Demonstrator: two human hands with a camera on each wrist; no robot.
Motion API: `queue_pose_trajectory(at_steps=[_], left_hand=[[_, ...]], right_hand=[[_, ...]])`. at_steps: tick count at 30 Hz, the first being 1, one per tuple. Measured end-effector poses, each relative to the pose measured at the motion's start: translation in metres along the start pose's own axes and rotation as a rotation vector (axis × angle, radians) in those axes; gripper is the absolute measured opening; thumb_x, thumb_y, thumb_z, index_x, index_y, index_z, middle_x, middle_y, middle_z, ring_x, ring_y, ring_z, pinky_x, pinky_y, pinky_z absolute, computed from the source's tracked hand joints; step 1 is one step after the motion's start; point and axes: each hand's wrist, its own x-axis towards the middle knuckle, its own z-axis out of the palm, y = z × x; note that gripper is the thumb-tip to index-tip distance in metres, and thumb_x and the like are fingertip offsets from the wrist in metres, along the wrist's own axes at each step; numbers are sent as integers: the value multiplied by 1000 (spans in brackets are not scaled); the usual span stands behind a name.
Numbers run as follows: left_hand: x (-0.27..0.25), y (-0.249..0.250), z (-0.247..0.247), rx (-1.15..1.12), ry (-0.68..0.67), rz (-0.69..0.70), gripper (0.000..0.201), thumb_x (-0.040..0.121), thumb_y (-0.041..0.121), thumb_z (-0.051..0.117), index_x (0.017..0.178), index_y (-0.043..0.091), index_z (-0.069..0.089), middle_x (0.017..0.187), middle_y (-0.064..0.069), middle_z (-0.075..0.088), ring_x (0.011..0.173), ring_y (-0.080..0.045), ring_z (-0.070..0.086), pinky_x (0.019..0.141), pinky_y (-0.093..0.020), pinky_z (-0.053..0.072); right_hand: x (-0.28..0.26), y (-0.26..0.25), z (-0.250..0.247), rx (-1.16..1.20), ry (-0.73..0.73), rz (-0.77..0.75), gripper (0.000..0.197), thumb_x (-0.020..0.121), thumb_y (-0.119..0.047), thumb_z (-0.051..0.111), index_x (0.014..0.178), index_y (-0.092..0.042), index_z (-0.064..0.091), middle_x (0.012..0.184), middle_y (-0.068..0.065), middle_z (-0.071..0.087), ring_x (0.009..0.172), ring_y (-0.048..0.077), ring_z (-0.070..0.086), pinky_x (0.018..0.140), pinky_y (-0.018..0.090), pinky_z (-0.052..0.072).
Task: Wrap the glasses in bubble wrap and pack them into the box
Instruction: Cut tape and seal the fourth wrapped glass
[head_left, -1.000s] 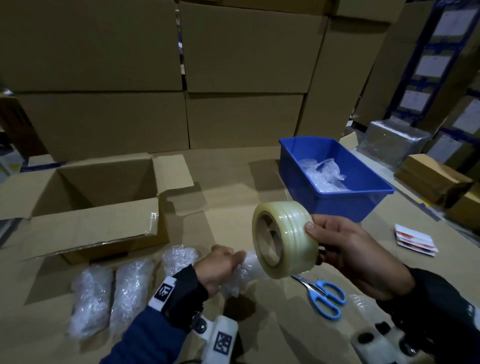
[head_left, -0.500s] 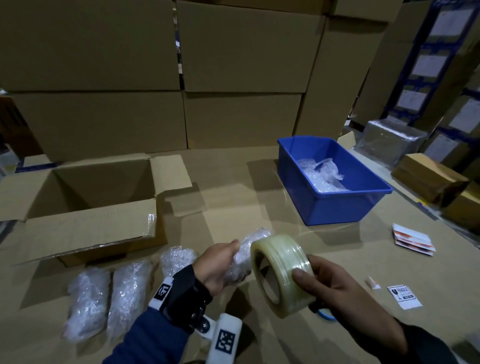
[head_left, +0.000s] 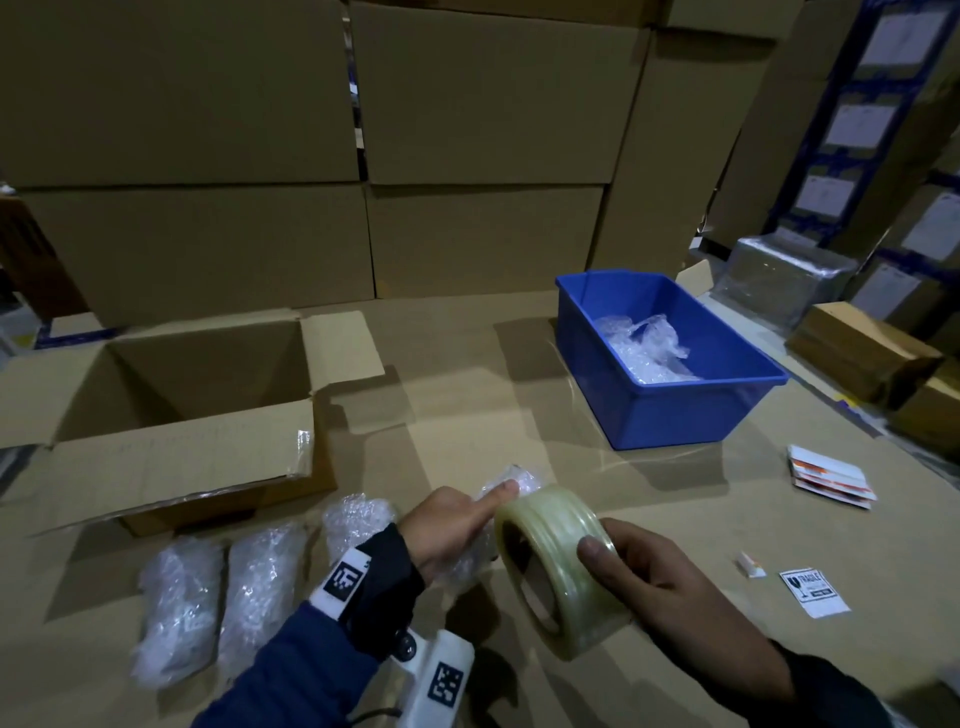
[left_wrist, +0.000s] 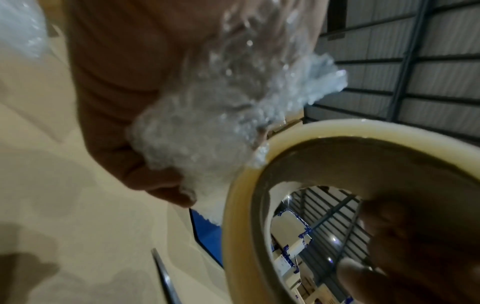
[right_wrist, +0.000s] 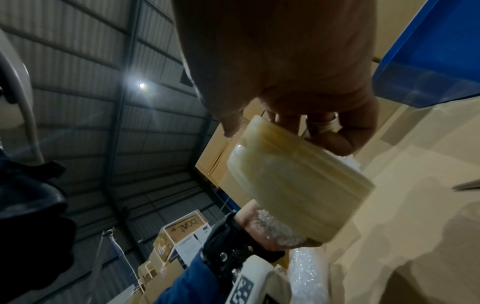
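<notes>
Since the earlier frame the tape roll (head_left: 558, 569) has dropped against the wrapped glass (head_left: 511, 480). Right hand (head_left: 670, 590) grips the roll, fingers curled through its core. Left hand (head_left: 449, 530) clasps the bundle above the table, forefinger extended along it. Press the tape end onto the overlap seam, then pull taut

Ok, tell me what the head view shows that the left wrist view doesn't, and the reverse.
Head only: the open cardboard box, three wrapped bundles lying before it, and stickers at right.
Left wrist only: a metal scissor blade on the table, and the roll's inner core.
Both: the left hand gripping a bubble-wrapped glass, the tape roll held by the right hand, and the blue bin.
</notes>
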Motion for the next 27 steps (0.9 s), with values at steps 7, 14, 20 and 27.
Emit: queue_pose_trajectory(at_steps=[7,14,20,27], left_hand=[[3,5,-5,-19,27,-57,99,73,80,58,129,-2,55,109,-13,64,98,-29,59,85,-35,45],[15,-3,-17,-168,-101,-236,117,49,83,75,141,15,49,152,-23,35,131,-41,48,106,-52,43],[21,-15,-22,-152,-178,-240,101,58,81,73,135,19,56,135,-15,59,120,-31,60,107,-45,45],[22,-12,-21,210,61,-160,99,70,86,51,133,9,53,122,-8,62,108,-24,59,91,-35,44]], right_hand=[[-2,13,6,-82,106,23,31,86,-48,64,67,-23,67,61,-10,57,60,3,52,56,17,38],[5,44,8,-179,149,106,58,72,-70,56,92,-17,71,83,4,71,83,16,67,75,36,50],[11,49,14,-170,156,112,48,83,-57,63,69,-12,59,63,-1,51,62,10,50,62,32,39],[21,61,12,-178,151,197,49,88,-52,60,78,-4,61,68,2,54,67,10,53,65,30,41]])
